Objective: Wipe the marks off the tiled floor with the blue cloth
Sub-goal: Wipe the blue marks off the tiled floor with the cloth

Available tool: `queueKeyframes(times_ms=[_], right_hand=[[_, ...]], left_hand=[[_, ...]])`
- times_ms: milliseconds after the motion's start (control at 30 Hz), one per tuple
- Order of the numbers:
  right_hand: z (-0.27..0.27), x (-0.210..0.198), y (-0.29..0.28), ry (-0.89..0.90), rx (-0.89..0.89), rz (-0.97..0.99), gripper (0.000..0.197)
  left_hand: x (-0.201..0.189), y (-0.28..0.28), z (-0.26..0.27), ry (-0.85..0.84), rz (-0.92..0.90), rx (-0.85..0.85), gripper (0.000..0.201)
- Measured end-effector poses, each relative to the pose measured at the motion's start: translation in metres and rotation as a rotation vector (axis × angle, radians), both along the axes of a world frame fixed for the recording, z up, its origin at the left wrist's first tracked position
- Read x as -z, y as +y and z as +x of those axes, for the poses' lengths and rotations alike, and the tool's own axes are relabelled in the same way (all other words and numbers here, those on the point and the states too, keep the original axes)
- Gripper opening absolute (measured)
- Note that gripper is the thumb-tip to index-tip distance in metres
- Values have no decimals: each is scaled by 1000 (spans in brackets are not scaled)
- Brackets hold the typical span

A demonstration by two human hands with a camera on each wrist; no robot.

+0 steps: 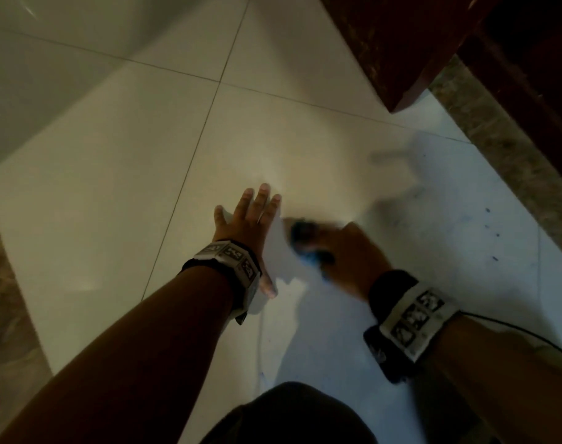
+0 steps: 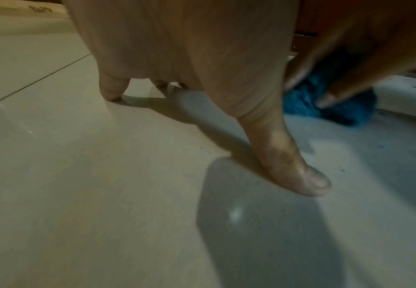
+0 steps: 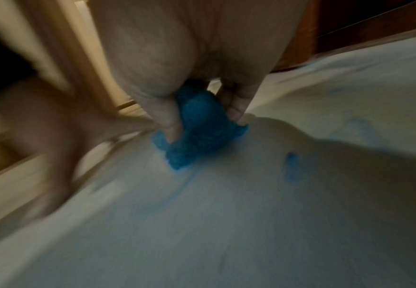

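Note:
My right hand (image 1: 334, 251) grips a bunched blue cloth (image 1: 308, 248) and holds it down on the pale tiled floor (image 1: 113, 203); both are motion-blurred. In the right wrist view the cloth (image 3: 197, 126) sits between thumb and fingers, with blue smears (image 3: 292, 167) on the floor beside it. Small blue marks (image 1: 494, 235) dot the tile to the right. My left hand (image 1: 247, 225) lies flat on the floor just left of the cloth, fingers spread. In the left wrist view its thumb (image 2: 290, 161) presses the tile, and the cloth (image 2: 330, 101) shows behind it.
Dark wooden furniture (image 1: 465, 43) stands at the upper right above a speckled stone border (image 1: 497, 139). A white wall or fixture (image 1: 33, 59) fills the upper left. My dark-clothed knee (image 1: 292, 415) is at the bottom. A thin cable (image 1: 513, 328) runs from the right wrist.

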State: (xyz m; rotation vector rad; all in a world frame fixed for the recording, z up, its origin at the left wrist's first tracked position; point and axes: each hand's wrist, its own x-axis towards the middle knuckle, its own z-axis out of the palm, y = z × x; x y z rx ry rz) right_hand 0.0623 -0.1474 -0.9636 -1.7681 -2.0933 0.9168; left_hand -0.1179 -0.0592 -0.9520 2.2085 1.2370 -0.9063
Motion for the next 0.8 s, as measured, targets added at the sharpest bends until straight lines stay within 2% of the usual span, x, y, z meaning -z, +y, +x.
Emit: queueKeyframes(times_ms=[67,133,200,333,400,433,467,533,567,633,667,700,733,800], right_hand=[[30,7,18,-16,181,146,32],[43,12,25,-101,312,33,37],[37,15,22,-181,348,-102,40],[2,-5,-8,-73,116,-51,37],[1,-6,-14,-182,-25,-119,41],[5,-5,-11,-191,-29,-104,41],[13,-4,-4,-136,25,-22,37],[48,9,13,-23,296,60,25],[61,12,21,-83,399,54,28],[69,14,23,-230,457,-56,38],[60,12,19,-232,424,-11,37],[44,6,11,-159,382,-14,38],[25,3,2,-62,272,18,39],[1,0,-20,-60,-21,-36,32]], left_hand=[[0,-1,-1,4,8,2,161],[-1,-1,0,7,-2,-3,161],[-1,0,0,14,-6,0,161],[0,0,0,26,-2,11,162],[1,1,1,26,-10,9,162],[1,2,1,24,-12,7,162],[1,2,1,22,-9,6,162],[2,1,0,20,-1,9,163],[1,1,0,22,-2,13,163],[-1,1,1,32,-9,19,163],[-1,2,1,35,-9,20,163],[-1,2,2,36,-10,18,163],[-1,2,2,34,-12,14,163],[-1,2,2,32,-14,8,163]])
